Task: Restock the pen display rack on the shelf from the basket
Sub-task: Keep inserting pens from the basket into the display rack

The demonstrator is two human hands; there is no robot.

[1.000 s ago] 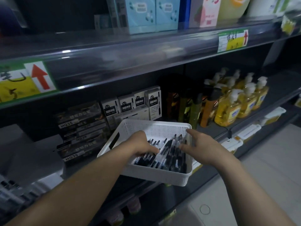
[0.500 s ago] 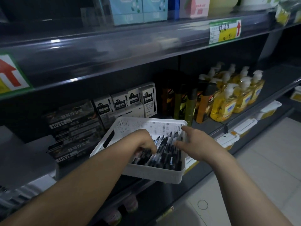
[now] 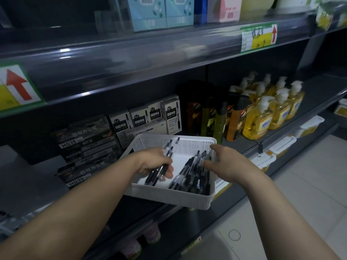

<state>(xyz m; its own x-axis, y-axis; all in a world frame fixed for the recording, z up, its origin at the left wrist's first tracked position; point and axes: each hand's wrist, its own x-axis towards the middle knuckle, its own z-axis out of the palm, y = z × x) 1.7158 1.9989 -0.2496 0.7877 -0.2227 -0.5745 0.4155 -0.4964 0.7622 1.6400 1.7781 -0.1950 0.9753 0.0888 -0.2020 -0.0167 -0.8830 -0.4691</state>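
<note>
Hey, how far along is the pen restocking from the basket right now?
Done: nothing visibly placed yet, and the rack is not clearly in view. In hand: the left hand grips a bunch of pens just above the floor of the basket, while the right hand rests its fingers on the pile. Left: taking that bunch to the rack, then the many pens in the pile.

Two bare forearms show, uncovered from the lower edge of view up to the wrists beside the basket [image 3: 169, 197]. The left hand [image 3: 152, 162] and the right hand [image 3: 229, 164], over the basket, are bare as well. Each forearm is broad far from the basket and narrows toward it. Fingers are short and rounded; nails are too dim to tell.
</note>
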